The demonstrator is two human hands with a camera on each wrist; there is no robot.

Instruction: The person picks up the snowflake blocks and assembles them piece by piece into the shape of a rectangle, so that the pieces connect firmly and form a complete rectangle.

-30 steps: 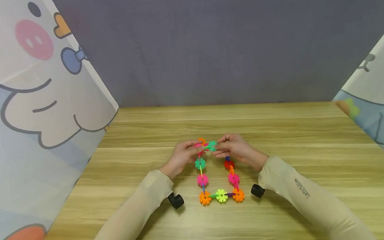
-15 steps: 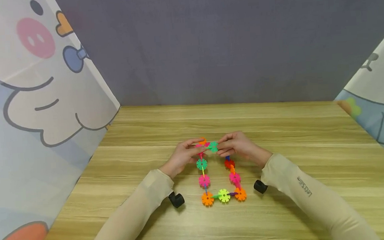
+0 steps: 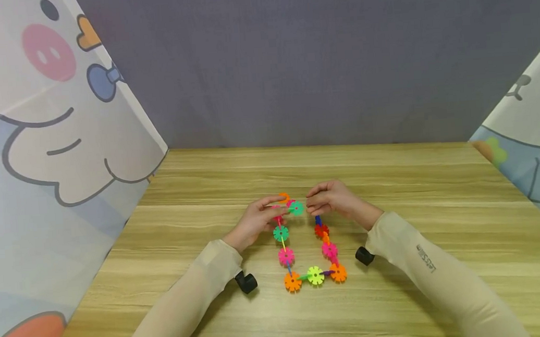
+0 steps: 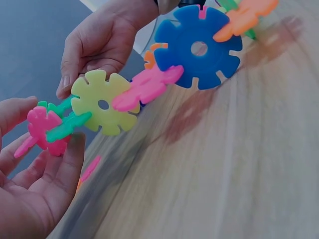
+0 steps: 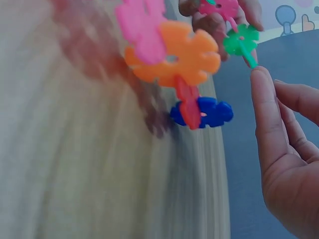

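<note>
Notched plastic snowflake discs, slotted together in many colours, form a four-sided outline on the table. My left hand (image 3: 257, 219) pinches a pink disc (image 4: 45, 127) at the far left corner, between thumb and fingers. A green disc (image 3: 296, 208) sticks out from that corner toward the right. Just right of it is my right hand (image 3: 333, 200), fingers fairly straight and nothing gripped; in the right wrist view a fingertip (image 5: 260, 74) is right at the green piece's end. Below the right hand, a dark blue disc (image 5: 214, 112) ends the right side of the outline.
The near side runs along an orange disc (image 3: 293, 281), a yellow-green disc (image 3: 315, 275) and another orange disc (image 3: 338, 273). The wooden table (image 3: 393, 175) meets a grey partition (image 3: 291, 68) at the back. Black wrist cameras hang beneath both sleeves.
The right hand has come off the green disc, leaving a small gap, and has moved slightly away and up. The left hand keeps its hold on the far left corner.
</note>
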